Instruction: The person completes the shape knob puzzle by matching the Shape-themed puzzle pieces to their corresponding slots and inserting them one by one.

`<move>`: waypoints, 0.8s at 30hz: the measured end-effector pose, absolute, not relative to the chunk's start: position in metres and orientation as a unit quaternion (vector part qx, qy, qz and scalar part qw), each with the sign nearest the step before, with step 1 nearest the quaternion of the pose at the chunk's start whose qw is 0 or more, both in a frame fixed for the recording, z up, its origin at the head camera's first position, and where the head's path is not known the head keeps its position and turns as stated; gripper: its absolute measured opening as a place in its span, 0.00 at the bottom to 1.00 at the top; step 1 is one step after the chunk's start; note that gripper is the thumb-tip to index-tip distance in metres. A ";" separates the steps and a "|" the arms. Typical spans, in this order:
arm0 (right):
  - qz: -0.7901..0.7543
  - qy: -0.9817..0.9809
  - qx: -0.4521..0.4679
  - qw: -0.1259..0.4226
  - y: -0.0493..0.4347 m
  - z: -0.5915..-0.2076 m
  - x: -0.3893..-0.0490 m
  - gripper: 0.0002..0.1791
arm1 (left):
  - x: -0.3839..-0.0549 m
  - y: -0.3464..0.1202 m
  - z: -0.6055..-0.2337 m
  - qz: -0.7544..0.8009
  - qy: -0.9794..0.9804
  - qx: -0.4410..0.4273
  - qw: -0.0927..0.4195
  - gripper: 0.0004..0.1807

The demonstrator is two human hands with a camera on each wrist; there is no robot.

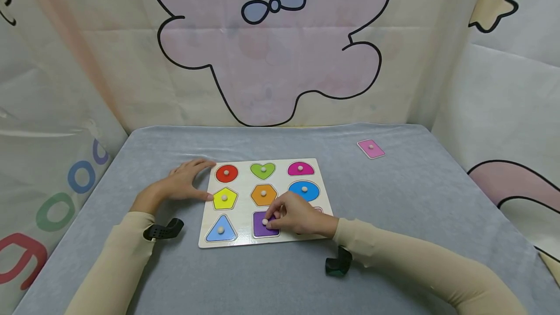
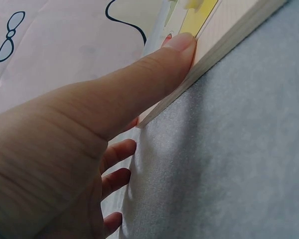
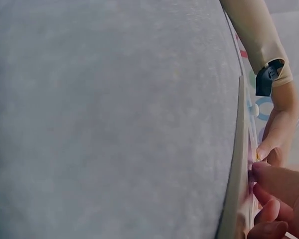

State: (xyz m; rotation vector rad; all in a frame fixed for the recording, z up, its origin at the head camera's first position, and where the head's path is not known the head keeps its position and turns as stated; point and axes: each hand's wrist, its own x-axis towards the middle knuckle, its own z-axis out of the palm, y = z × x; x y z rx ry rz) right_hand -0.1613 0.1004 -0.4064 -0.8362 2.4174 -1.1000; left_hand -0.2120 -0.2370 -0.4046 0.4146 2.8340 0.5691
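A wooden knob puzzle board [image 1: 240, 182] lies on the table. My right hand [image 1: 297, 214] pinches the small knob of the purple square piece [image 1: 259, 230], which sits at its place in the front row. My left hand [image 1: 181, 182] touches the board's left side with fingers spread. Its thumb [image 2: 164, 62] rests on the edge beside the yellow pentagon [image 1: 230, 199], and the index fingertip is at the far left corner. Near the squares' row lies a blue triangle [image 1: 214, 234]. The board's front right part is mostly hidden under my right hand and wrist.
A pink four-sided piece [image 1: 371, 148] with a knob lies apart at the back right of the grey cloth [image 1: 385, 193]. Red circle [image 1: 227, 178], green heart [image 1: 263, 176], magenta half circle [image 1: 301, 173], orange hexagon [image 1: 258, 200] and blue oval [image 1: 311, 193] sit on the board.
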 end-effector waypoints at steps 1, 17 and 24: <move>-0.390 0.853 -0.296 0.180 0.101 -0.406 -0.162 0.04 | -0.212 -0.237 -0.405 0.194 0.965 0.141 0.111 0.54; -0.434 0.828 -0.314 0.167 0.121 -0.399 -0.176 0.09 | -0.211 -0.237 -0.406 0.194 0.965 0.142 0.105 0.54; -0.440 0.836 -0.299 0.138 0.134 -0.395 -0.185 0.09 | -0.212 -0.237 -0.406 0.194 0.964 0.146 0.105 0.54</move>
